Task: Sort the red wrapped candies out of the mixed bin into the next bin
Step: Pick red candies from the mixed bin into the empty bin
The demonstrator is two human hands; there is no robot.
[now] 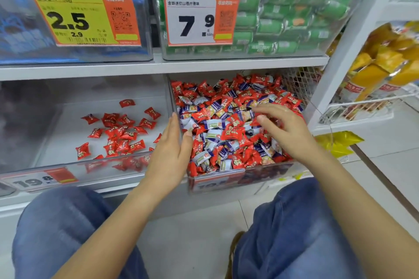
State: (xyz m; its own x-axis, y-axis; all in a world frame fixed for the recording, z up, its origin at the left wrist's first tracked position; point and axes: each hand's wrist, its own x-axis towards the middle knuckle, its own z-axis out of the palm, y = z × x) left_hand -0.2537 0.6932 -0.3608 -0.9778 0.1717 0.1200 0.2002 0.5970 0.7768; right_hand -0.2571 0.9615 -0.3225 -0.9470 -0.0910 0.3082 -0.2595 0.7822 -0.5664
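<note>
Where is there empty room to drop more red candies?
Left bin: bare floor left of and behind the red candies, toward the back wall. The mixed bin is packed full, with both hands there.

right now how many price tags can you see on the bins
4. A yellow 2.5 tag upper left, a white 7.9 tag upper right, a 19.8 tag lower left, and one partly hidden below the mixed bin.
</note>
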